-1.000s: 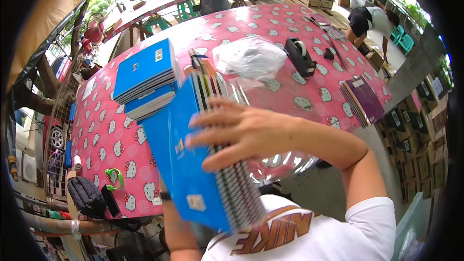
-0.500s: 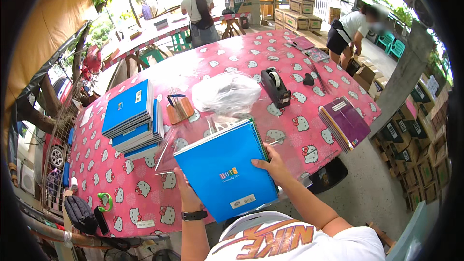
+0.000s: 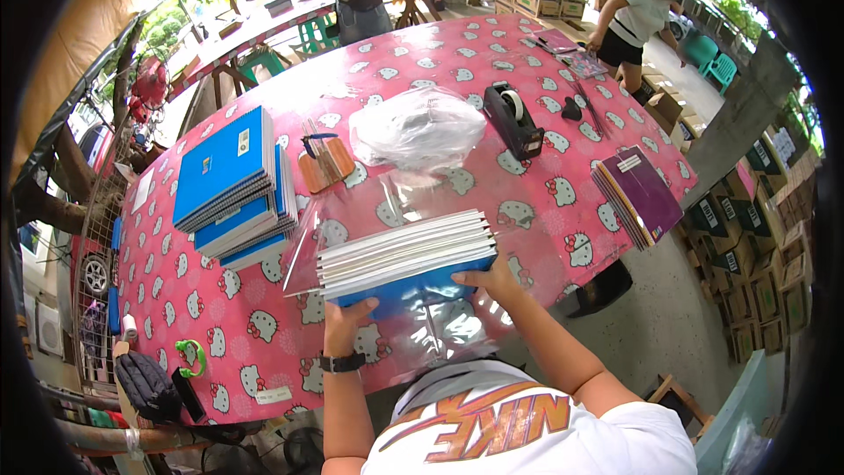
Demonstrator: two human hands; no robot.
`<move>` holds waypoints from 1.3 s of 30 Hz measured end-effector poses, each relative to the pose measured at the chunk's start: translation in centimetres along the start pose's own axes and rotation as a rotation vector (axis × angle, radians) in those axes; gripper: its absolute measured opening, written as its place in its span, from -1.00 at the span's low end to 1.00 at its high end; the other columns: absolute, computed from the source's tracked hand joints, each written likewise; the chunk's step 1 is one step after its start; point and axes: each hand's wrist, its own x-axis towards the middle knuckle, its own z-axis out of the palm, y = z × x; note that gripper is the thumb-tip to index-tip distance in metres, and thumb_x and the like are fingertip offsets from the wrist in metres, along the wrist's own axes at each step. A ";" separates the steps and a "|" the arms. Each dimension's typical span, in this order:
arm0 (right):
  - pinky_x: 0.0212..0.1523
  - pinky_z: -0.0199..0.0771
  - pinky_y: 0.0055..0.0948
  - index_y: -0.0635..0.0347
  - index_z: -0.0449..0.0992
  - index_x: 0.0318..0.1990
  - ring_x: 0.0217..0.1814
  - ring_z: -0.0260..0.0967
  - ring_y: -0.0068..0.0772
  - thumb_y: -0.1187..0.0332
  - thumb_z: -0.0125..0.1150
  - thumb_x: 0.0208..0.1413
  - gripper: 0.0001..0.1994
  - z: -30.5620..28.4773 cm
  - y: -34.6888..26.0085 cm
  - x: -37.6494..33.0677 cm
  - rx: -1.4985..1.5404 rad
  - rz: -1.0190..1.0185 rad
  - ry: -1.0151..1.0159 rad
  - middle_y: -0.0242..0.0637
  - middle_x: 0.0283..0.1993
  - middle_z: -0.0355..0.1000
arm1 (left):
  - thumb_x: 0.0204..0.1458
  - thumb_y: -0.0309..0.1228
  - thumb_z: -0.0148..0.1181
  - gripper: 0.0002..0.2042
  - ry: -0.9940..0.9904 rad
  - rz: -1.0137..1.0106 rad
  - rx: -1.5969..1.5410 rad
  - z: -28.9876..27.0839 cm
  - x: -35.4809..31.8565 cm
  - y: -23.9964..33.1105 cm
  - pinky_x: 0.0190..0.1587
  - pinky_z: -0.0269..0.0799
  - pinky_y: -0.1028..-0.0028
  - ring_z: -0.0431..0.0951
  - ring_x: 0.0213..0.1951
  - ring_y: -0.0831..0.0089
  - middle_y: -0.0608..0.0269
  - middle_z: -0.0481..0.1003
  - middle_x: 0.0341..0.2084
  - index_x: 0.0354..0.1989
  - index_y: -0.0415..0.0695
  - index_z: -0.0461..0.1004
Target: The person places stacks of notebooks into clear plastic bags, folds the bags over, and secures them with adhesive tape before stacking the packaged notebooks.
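A stack of blue notebooks (image 3: 406, 257) is held between my two hands above the pink patterned table, its white page edges tilted up toward me. My left hand (image 3: 349, 321) grips the near left corner, thumb on the blue cover. At the right end, my right hand (image 3: 489, 283) is closed on the same stack, thumb pressed on the cover. Clear plastic film (image 3: 440, 332) lies under and around the stack. Beyond it sits a crumpled heap of clear plastic bags (image 3: 418, 127).
To the left stand piled blue spiral notebooks (image 3: 224, 158); near them is a wooden block (image 3: 325, 167) with pens on it. A black tape dispenser (image 3: 512, 123) and purple notebooks (image 3: 643, 193) lie to the right. Two people work beyond the table; boxes (image 3: 756, 237) are stacked at right.
The notebooks have tipped from cover facing up to page edges showing. My left hand has come round onto the cover's near corner. The person at right has straightened up.
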 end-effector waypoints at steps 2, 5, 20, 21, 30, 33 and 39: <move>0.19 0.14 -0.35 0.28 0.04 0.24 0.15 0.19 -0.32 0.32 0.53 -0.40 -0.03 0.3 -1.1 0.7 0.057 0.029 -0.018 -0.19 0.13 0.23 | -0.34 -0.56 0.33 -0.48 0.021 0.089 0.007 0.2 0.2 0.6 -0.20 0.40 0.46 0.44 -0.26 0.45 0.25 0.47 -0.28 -0.06 -0.23 0.41; 0.17 0.17 -0.35 0.31 0.04 0.25 0.15 0.20 -0.30 0.30 0.54 -0.42 0.00 -2.1 2.0 -0.4 -0.118 0.156 -0.001 -0.18 0.10 0.26 | -0.34 -0.58 0.36 -0.62 -0.026 0.028 0.132 0.0 -0.3 0.5 -0.46 0.40 0.51 0.47 -0.47 0.53 0.29 0.50 -0.46 -0.24 -0.28 0.47; -0.04 0.39 -0.37 0.28 0.41 -0.02 -0.10 0.37 -0.43 0.39 0.51 -0.28 -0.42 -0.9 5.2 -2.8 -0.289 -0.049 0.003 -0.32 -0.13 0.46 | -0.35 -0.56 0.46 -0.65 -0.077 0.052 0.230 -1.9 -1.3 -5.8 -0.25 0.47 0.47 0.53 -0.32 0.49 0.30 0.55 -0.40 -0.30 -0.21 0.51; -0.07 0.41 -0.39 0.28 0.41 -0.03 -0.13 0.38 -0.44 0.41 0.49 -0.27 -0.44 -0.7 4.9 -2.9 -0.178 -0.001 0.004 -0.30 -0.15 0.46 | -0.34 -0.56 0.46 -0.63 -0.091 0.121 0.273 -1.9 -1.1 -6.0 -0.26 0.47 0.47 0.53 -0.32 0.49 0.31 0.55 -0.39 -0.27 -0.21 0.49; -0.16 0.49 -0.38 0.39 0.40 -0.06 -0.19 0.48 -0.33 0.22 0.47 -0.23 -0.41 -0.5 2.7 0.4 -0.283 0.052 0.163 -0.08 -0.14 0.48 | -0.27 -0.11 0.46 -0.39 0.070 0.185 0.330 0.4 5.0 -3.1 -0.25 0.45 0.44 0.53 -0.29 0.40 0.07 0.52 -0.36 -0.18 -0.35 0.37; -0.15 0.50 -0.38 0.45 0.39 -0.05 -0.19 0.49 -0.24 -0.02 0.42 -0.24 -0.28 -1.6 4.6 4.5 -0.382 0.349 0.098 0.00 -0.15 0.48 | -0.31 0.33 0.22 -0.10 0.124 -0.118 0.656 -1.8 9.2 -6.0 -0.19 0.44 0.30 0.55 -0.26 0.20 -0.16 0.51 -0.38 -0.25 -0.51 0.37; -0.16 0.51 -0.31 0.50 0.35 0.00 -0.10 0.47 -0.14 -0.20 0.41 -0.37 -0.07 -3.5 9.3 6.4 -0.503 0.367 0.115 0.11 -0.09 0.43 | -0.37 0.33 0.26 -0.01 0.269 -0.279 0.760 -1.2 8.1 -8.9 -0.08 0.40 0.28 0.51 -0.12 0.07 -0.26 0.47 -0.22 -0.11 -0.54 0.32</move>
